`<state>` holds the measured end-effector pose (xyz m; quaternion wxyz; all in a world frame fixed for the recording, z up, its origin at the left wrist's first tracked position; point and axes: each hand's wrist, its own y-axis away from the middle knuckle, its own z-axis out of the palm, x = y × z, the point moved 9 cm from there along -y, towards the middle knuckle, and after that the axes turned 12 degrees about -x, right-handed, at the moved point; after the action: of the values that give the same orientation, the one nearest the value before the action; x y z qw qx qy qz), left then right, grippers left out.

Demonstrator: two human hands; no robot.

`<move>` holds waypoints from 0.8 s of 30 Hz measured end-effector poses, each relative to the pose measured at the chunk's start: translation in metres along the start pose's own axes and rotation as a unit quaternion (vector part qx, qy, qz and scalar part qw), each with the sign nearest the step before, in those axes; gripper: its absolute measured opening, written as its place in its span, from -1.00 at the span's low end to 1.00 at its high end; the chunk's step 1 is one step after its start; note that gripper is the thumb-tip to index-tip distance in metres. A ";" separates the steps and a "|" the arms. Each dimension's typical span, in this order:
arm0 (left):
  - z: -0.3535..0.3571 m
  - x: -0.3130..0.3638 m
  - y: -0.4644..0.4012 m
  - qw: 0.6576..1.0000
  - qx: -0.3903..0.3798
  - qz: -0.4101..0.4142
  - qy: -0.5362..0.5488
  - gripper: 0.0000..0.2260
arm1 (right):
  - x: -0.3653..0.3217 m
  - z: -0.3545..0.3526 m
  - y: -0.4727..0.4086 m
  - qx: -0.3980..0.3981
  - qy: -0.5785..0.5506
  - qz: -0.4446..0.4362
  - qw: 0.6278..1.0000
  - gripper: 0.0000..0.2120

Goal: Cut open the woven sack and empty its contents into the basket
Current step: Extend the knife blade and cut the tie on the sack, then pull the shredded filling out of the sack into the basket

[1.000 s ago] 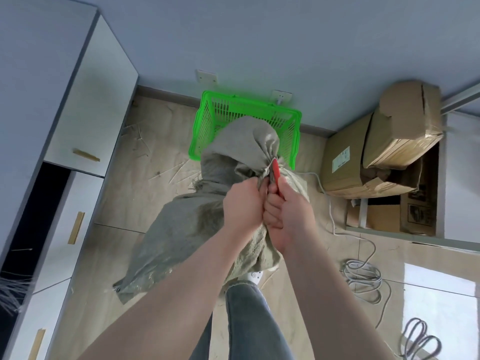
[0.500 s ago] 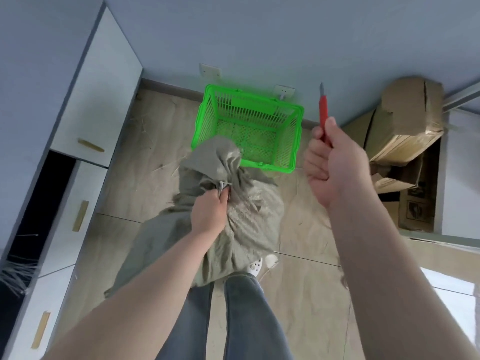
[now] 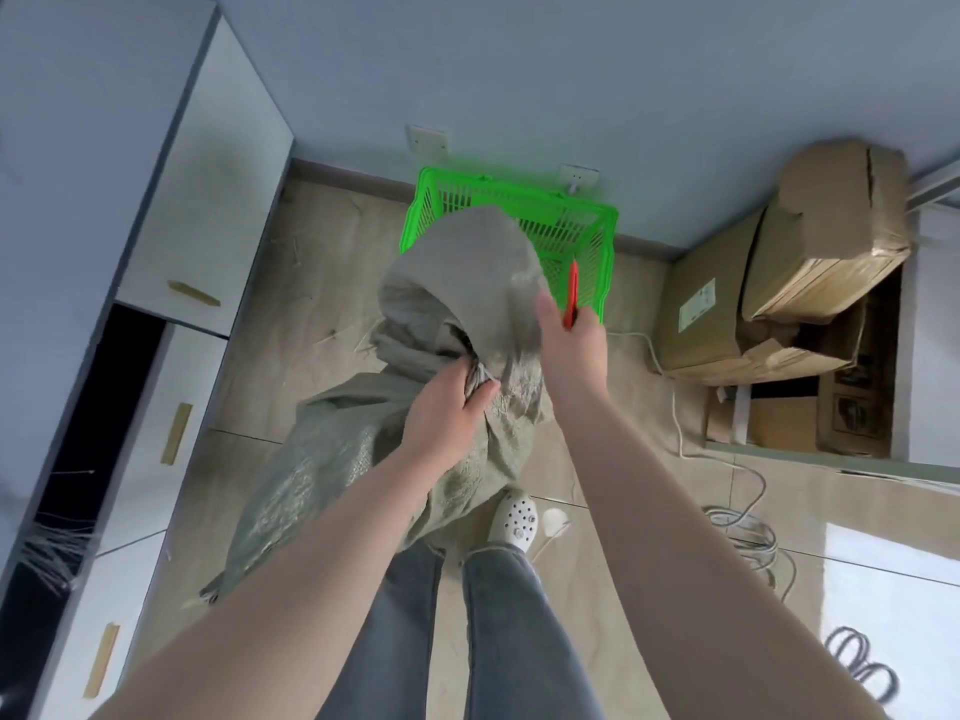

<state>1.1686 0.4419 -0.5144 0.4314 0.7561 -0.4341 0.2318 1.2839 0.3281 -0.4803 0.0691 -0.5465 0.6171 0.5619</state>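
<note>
Two hands at one sack, cutter in reach of its neck

Head view: the left hand (image 3: 451, 407) bunches the tied neck of the single woven sack (image 3: 457, 314), likely to steady it; the right hand (image 3: 571, 335), beside it, grips one red cutter (image 3: 572, 293); the sack's top overlaps the one green basket (image 3: 597, 236) behind

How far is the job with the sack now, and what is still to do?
Little looks done: the basket shows no contents, and the sack is bunched shut at the neck. In hand: the left hand grips that neck, and the right hand holds the red cutter beside the sack's top. Whether a cut is made, I cannot tell. Left: open it and tip it into the basket.
</note>
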 end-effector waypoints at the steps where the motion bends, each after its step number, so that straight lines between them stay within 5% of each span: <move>1: 0.005 0.002 0.001 0.999 -0.034 0.015 0.020 -0.75 | -0.006 0.003 -0.005 0.003 0.022 -0.016 1.000 -0.65; 5: 0.029 0.009 0.011 0.981 -0.190 0.050 -0.004 -0.81 | -0.008 0.008 -0.014 0.020 0.059 -0.024 0.998 -0.66; 7: 0.026 -0.007 0.009 0.973 -0.220 -0.036 -0.063 -0.77 | 0.007 0.007 -0.012 0.027 0.029 -0.011 0.999 -0.66; 10: -0.015 -0.035 -0.003 0.966 -0.126 -0.219 -0.057 -0.76 | 0.035 0.012 0.002 0.011 -0.022 -0.008 1.000 -0.59; 13: -0.061 -0.044 -0.015 0.939 0.059 -0.288 0.177 -0.51 | 0.072 0.021 0.020 -0.019 -0.051 0.002 0.999 -0.61; 16: -0.059 -0.034 -0.034 0.898 0.063 -0.296 0.318 -0.10 | 0.098 0.029 0.029 -0.040 -0.056 0.022 0.997 -0.54; 18: -0.051 -0.028 -0.042 0.884 0.064 -0.301 0.352 0.01 | 0.106 0.032 0.033 -0.044 -0.059 0.024 0.997 -0.54; 24: -0.036 -0.030 -0.052 0.902 0.093 -0.194 0.375 -0.91 | 0.132 0.001 0.022 -0.021 -0.086 0.091 0.992 -0.80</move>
<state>1.1987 0.4995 -0.5410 0.5263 0.7195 -0.0616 0.4489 1.2148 0.2449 -0.5597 0.0587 -0.4395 0.6438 0.6236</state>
